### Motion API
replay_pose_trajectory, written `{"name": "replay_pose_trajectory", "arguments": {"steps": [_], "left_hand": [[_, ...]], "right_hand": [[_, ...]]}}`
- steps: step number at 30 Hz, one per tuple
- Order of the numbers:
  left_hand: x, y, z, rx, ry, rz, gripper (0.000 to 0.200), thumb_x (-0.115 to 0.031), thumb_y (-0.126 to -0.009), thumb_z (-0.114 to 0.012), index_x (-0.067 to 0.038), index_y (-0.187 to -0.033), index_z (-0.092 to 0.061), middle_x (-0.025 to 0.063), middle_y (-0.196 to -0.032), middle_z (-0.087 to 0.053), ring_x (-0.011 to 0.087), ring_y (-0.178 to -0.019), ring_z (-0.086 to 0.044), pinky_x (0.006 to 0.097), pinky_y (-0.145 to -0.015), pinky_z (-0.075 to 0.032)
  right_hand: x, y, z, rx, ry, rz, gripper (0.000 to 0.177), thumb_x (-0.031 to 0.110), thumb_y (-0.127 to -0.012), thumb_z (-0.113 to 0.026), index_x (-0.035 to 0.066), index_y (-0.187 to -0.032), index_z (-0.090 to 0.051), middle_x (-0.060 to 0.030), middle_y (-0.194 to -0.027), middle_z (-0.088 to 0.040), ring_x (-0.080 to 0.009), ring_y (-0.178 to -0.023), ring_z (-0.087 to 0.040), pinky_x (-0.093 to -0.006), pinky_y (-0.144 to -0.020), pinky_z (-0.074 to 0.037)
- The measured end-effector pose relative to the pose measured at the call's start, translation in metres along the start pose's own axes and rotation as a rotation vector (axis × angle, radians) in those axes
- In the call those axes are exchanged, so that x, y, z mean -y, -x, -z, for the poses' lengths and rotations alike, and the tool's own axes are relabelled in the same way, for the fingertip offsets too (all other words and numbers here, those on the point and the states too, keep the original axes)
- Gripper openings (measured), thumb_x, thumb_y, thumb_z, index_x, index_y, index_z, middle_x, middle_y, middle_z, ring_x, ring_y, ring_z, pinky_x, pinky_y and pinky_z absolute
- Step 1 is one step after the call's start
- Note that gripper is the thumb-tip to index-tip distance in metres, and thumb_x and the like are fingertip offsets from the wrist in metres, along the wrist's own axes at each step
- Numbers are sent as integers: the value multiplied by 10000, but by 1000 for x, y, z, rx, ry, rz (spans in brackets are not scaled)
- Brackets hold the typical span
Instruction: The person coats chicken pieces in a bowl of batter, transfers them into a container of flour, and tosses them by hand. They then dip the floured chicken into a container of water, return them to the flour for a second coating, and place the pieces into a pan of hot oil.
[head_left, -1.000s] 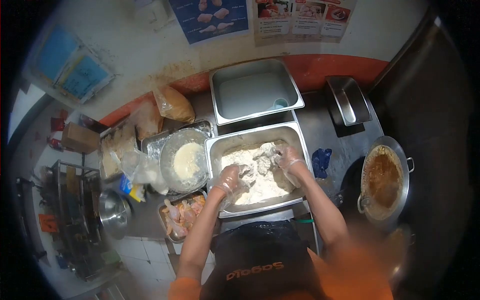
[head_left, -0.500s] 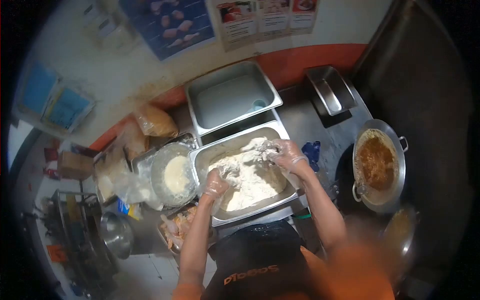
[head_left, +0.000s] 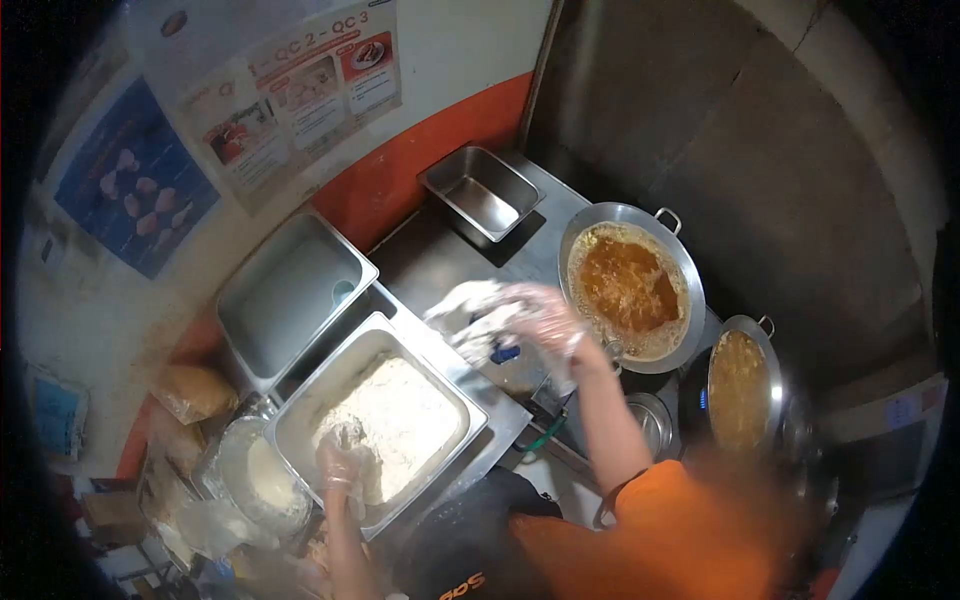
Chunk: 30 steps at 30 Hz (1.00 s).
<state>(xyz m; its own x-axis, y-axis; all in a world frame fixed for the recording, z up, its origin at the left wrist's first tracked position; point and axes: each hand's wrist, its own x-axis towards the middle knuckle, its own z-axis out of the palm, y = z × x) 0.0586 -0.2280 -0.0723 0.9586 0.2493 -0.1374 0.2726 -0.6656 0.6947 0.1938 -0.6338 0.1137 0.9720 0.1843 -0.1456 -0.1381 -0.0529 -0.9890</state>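
Note:
My right hand (head_left: 548, 318), in a clear plastic glove, grips a flour-coated piece of chicken (head_left: 468, 308) in the air over the counter, between the flour pan and the large wok. My left hand (head_left: 341, 464), also gloved, is down in the steel pan (head_left: 472, 412) at its left side. Its floury fingers are curled against the white flour (head_left: 410, 405); whether anything is in them is hidden. Brown oil with pale foam around its edge fills the large wok (head_left: 690, 300) to the right of my raised hand.
A second wok (head_left: 742, 390) with bubbling oil stands farther right. An empty deep pan (head_left: 290, 290) and a smaller steel pan (head_left: 485, 190) sit along the wall. At left are a bowl of pale batter (head_left: 270, 475) and a plastic bag (head_left: 195, 392). Raw chicken (head_left: 318, 550) shows below my left forearm.
My right hand has lifted out of the flour and moved right with the floured chicken. My left hand stays inside the pan. The view has turned to the right.

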Motion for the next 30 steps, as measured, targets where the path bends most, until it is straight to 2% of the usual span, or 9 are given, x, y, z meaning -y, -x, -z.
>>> {"name": "replay_pose_trajectory", "arguments": {"steps": [4, 11, 15, 18, 20, 21, 24, 28, 30], "left_hand": [[-31, 7, 13, 7, -18, 26, 393, -117, -668, -766, -30, -1043, -687, 185, -923, -712, 318, -856, -688, 406, -753, -529], [-17, 12, 12, 81, -153, -22, 415, -134, -655, -778, -49, -1046, -668, 186, -917, -699, 351, -847, -679, 416, -753, -528], [-20, 11, 11, 89, -156, -84, 432, -175, -628, -813, -70, -1020, -666, 185, -906, -692, 365, -830, -669, 431, -728, -526], [-1, 8, -6, 48, -158, -85, 451, -193, -621, -827, -76, -1024, -664, 181, -885, -688, 367, -813, -661, 438, -722, -523], [33, 8, -20, -3, -221, -130, 463, -199, -626, -829, -76, -1040, -663, 180, -868, -683, 371, -799, -655, 442, -725, -521], [12, 10, -13, 60, -199, 88, 456, -207, -651, -821, -59, -1051, -661, 192, -871, -678, 383, -810, -647, 433, -736, -526], [6, 16, 0, 102, -246, -65, 530, -107, -690, -793, 0, -1176, -612, 195, -984, -679, 362, -932, -657, 424, -831, -536], [-35, 25, 25, 90, 78, 161, 502, -104, -719, -799, 17, -1168, -610, 160, -1002, -690, 273, -935, -658, 379, -860, -527], [-38, 27, 29, 50, 315, 119, 506, -94, -721, -811, 19, -1168, -603, 130, -1041, -692, 221, -966, -648, 348, -876, -518]], "right_hand": [[-2, 3, 104, -360, 42, -53, 341, -28, -794, -690, 22, -1131, -675, -74, -997, -714, -144, -872, -677, -286, -756, -574], [-38, -38, 223, -445, 680, -296, 308, -32, -799, -617, 5, -1092, -705, -113, -876, -720, -196, -760, -672, -322, -676, -527], [-90, -73, 272, -451, 475, -496, 419, -104, -768, -586, 29, -1152, -688, -118, -1009, -721, -233, -871, -687, -349, -752, -531], [-139, -92, 318, -548, 527, -402, 405, -73, -770, -611, 23, -1157, -682, -143, -1078, -706, -264, -990, -670, -376, -841, -524], [-141, -97, 323, -569, 658, -412, 332, -37, -790, -618, 21, -1111, -678, -129, -1031, -698, -247, -936, -661, -371, -806, -524], [-137, -99, 323, -577, 748, -419, 296, -18, -799, -621, 20, -1088, -676, -122, -1008, -695, -239, -909, -656, -369, -789, -525], [-104, -110, 312, -580, 1039, -382, 195, 37, -828, -631, 17, -1018, -670, -100, -937, -683, -214, -828, -642, -362, -738, -526], [-38, -118, 264, -641, 1258, -63, 114, 110, -866, -644, 13, -925, -662, -71, -844, -669, -180, -721, -623, -352, -669, -528], [0, -106, 204, -689, 1008, 129, 310, 66, -854, -697, 42, -1162, -671, -121, -1068, -710, -212, -908, -681, -344, -821, -549]]}}
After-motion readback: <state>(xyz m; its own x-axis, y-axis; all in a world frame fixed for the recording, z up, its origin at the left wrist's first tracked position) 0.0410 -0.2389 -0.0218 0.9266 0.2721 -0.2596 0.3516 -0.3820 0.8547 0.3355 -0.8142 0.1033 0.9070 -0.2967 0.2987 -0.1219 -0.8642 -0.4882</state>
